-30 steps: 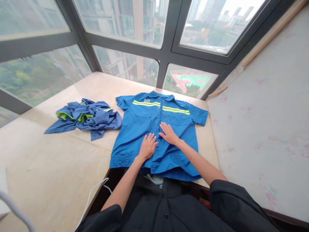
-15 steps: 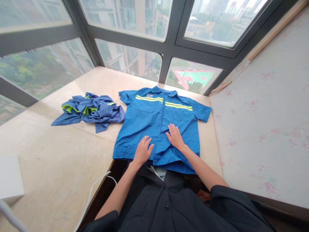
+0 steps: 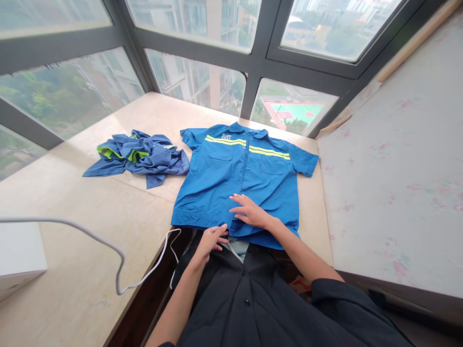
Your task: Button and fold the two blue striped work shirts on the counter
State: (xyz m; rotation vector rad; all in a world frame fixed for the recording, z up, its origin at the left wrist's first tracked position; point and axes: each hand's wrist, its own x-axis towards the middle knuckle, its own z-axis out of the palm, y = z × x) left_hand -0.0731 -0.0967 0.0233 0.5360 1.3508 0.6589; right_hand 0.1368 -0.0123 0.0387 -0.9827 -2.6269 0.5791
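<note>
A blue short-sleeved work shirt [image 3: 213, 183] with yellow-green and pale stripes across the chest lies spread face up, its collar toward the window. My left hand [image 3: 211, 241] is at the front hem near the button placket, thumb above and fingers below, pinching the edge of the cloth. My right hand [image 3: 251, 213] is over the lower front of the shirt, right of my left hand, with fingers spread and nothing in them. To the left lies a crumpled darker blue garment [image 3: 159, 156] with bright green parts, close to the shirt's side.
Both garments lie on a pale windowsill ledge [image 3: 108, 207]. A white cable [image 3: 119, 270] loops over its front left edge beside a white box [image 3: 21, 250]. Grey-framed windows [image 3: 202, 50] rise behind, and a flower-patterned wall [image 3: 390, 183] bounds the right side.
My left hand has moved down from the shirt front to its hem and closed there. My right hand has shifted left and down toward the placket. The white cable appears higher in view.
</note>
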